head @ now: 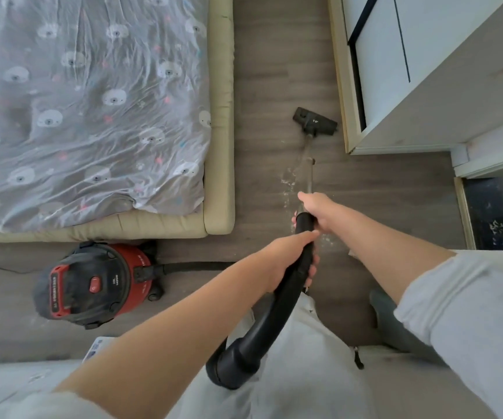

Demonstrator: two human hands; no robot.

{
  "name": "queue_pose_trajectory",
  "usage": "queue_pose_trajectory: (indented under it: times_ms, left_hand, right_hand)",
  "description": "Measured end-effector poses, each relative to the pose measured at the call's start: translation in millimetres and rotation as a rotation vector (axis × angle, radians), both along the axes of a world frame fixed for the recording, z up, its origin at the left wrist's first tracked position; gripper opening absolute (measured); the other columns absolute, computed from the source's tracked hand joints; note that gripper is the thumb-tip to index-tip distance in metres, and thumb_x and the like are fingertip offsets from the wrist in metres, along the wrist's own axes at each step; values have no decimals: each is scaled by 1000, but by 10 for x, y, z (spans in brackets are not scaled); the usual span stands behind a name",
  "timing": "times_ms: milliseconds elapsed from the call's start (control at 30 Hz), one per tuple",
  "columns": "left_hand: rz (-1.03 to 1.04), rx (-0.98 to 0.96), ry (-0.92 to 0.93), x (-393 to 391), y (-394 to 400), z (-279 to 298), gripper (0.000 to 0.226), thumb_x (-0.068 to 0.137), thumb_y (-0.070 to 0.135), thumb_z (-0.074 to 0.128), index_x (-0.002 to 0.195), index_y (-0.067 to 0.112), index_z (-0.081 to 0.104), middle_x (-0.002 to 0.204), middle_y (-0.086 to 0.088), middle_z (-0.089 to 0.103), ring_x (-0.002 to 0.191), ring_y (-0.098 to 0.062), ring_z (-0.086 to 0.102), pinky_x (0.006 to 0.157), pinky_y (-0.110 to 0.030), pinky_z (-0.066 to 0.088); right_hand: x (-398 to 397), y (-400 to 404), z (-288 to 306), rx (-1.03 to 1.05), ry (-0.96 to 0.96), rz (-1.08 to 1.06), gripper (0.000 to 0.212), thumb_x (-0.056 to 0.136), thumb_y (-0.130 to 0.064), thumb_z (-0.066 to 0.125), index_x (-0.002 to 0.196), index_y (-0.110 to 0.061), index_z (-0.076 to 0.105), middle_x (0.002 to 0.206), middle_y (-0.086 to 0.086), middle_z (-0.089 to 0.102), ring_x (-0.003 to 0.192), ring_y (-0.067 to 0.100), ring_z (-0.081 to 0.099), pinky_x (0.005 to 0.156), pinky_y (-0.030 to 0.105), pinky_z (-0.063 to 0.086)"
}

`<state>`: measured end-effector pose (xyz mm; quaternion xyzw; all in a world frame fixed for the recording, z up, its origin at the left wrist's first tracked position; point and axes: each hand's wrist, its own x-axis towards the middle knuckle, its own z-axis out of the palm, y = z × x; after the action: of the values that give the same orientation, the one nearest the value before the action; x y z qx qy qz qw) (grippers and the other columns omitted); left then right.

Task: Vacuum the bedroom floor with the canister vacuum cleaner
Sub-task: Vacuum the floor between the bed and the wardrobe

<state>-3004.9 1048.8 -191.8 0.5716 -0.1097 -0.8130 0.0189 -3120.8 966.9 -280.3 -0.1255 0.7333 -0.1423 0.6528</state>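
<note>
Hands met on the black handle [286,291] of the vacuum wand, arms reaching forward from near. The left hand [286,261] curled round the curved handle, fingers wrapped under it and thumb on top. The right hand [319,211] gripped just beyond it, where handle joined the thin wand [310,173], knuckles up. Both sleeves were pushed back on bare forearms. The wand ran far to the floor head [315,121], which lay flat on the grey wood floor [268,86], close beside the white cabinet [410,86] at right. Pale crumbs [288,181] lay scattered on the floor left of the wand. The red canister [93,285] stood at near left by the bed's [220,116] foot, its hose [195,266] running right along the floor.
</note>
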Motion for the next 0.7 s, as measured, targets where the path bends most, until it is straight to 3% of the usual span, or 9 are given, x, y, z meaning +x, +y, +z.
queue_pose_trajectory:
  times_ms: [100, 267, 400, 467, 533, 600, 700]
  left_hand:
    - [41, -12, -33, -253, -196, -226, 39, 97, 53, 62, 86, 16, 58, 57, 0, 60, 41, -15, 54, 44, -22, 47]
    - [65, -2, -101, -169, -88, -250, 45, 93, 58, 65, 99, 13, 67, 63, 0, 65, 44, -16, 57, 44, -24, 49]
    - [81, 102, -110, 264, 270, -6, 44, 91, 58, 67, 101, 15, 71, 66, -1, 66, 47, -17, 57, 46, -25, 49]
    - [83, 140, -122, 572, 483, 147, 46, 90, 57, 69, 106, 14, 73, 69, -3, 66, 49, -19, 58, 46, -27, 49]
    - [81, 164, -158, 894, 693, 329, 49, 88, 58, 71, 111, 15, 73, 71, -5, 66, 50, -20, 57, 46, -29, 48]
    - [64, 199, -164, 1165, 885, 479, 49, 84, 61, 73, 106, 17, 77, 72, -6, 64, 51, -23, 56, 47, -30, 48]
    - [56, 268, -147, 1466, 1115, 701, 49, 84, 58, 75, 104, 13, 75, 73, -8, 63, 53, -25, 56, 49, -32, 48]
  right_hand:
    - [-200, -270, -232, 16, 21, -14, 29, 103, -31, 44, 124, -12, 39, 86, 17, 53, 55, 27, 58, 51, 36, 51]
    - [-82, -259, -365, 11, 21, 0, 34, 100, -24, 43, 132, -15, 33, 99, 18, 53, 52, 26, 58, 62, 42, 56]
    - [302, 138, -259, 34, -56, -11, 34, 98, -19, 41, 130, -16, 30, 102, 20, 53, 52, 28, 60, 54, 40, 55]
    - [566, 383, -129, 72, -123, -8, 35, 98, -20, 41, 130, -21, 30, 107, 19, 53, 62, 30, 64, 63, 44, 59]
    - [851, 620, 51, 113, -174, 12, 41, 97, -23, 42, 135, -27, 26, 114, 20, 52, 85, 35, 68, 75, 50, 59]
    - [1076, 834, 181, 151, -230, 13, 50, 98, -26, 43, 142, -30, 19, 123, 18, 48, 103, 37, 64, 81, 54, 57]
    - [1309, 1120, 333, 209, -319, 21, 59, 100, -28, 43, 149, -29, 11, 129, 16, 45, 107, 34, 63, 79, 49, 59]
